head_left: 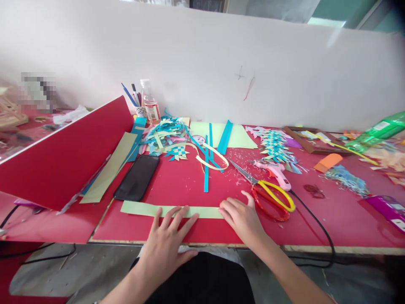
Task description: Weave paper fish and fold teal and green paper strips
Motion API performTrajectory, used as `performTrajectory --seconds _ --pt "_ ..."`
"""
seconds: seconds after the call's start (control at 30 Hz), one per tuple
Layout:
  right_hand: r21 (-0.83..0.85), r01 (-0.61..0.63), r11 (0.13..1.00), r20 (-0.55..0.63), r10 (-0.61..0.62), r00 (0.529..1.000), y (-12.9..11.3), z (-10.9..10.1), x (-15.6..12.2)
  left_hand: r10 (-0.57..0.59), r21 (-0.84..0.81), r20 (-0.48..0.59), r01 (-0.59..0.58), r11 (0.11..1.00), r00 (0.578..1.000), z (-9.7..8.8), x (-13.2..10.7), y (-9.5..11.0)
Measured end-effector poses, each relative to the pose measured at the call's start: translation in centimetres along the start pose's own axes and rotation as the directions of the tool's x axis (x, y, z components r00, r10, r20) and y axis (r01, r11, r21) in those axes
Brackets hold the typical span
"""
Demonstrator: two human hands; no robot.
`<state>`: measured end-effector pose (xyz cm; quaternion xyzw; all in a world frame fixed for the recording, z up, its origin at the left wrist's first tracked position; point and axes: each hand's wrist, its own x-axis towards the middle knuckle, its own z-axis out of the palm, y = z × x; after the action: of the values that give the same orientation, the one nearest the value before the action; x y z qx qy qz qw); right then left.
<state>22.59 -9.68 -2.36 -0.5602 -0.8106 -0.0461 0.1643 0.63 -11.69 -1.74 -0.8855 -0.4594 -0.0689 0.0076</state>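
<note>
A long pale green paper strip (142, 209) lies flat near the front edge of the red table (190, 181). My left hand (169, 236) rests on the strip's middle with its fingers spread flat. My right hand (242, 217) presses on the strip's right end, fingers together and laid down. Neither hand grips anything. Scissors with yellow and red handles (268, 194) lie just right of my right hand.
A black phone (137, 177) lies left of centre, beside a tilted red board (63, 156). Behind are blue and green paper strips (207, 162), woven paper pieces (275, 145), a pink glue gun (276, 173) with its black cord, a bottle (150, 103) and pens.
</note>
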Motion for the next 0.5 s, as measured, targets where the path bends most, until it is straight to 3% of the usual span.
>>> performTrajectory --seconds 0.2,0.5 --pt "0.002 -0.003 1.0 0.021 0.003 1.0 0.0 0.2 -0.1 -0.02 0.056 -0.062 0.023 0.998 0.998 -0.2 -2.1 -3.4" --pt "-0.013 -0.001 1.0 0.036 0.002 0.999 0.0 0.2 -0.1 0.045 0.126 0.016 -0.047 0.991 0.999 -0.1 -4.8 -7.8"
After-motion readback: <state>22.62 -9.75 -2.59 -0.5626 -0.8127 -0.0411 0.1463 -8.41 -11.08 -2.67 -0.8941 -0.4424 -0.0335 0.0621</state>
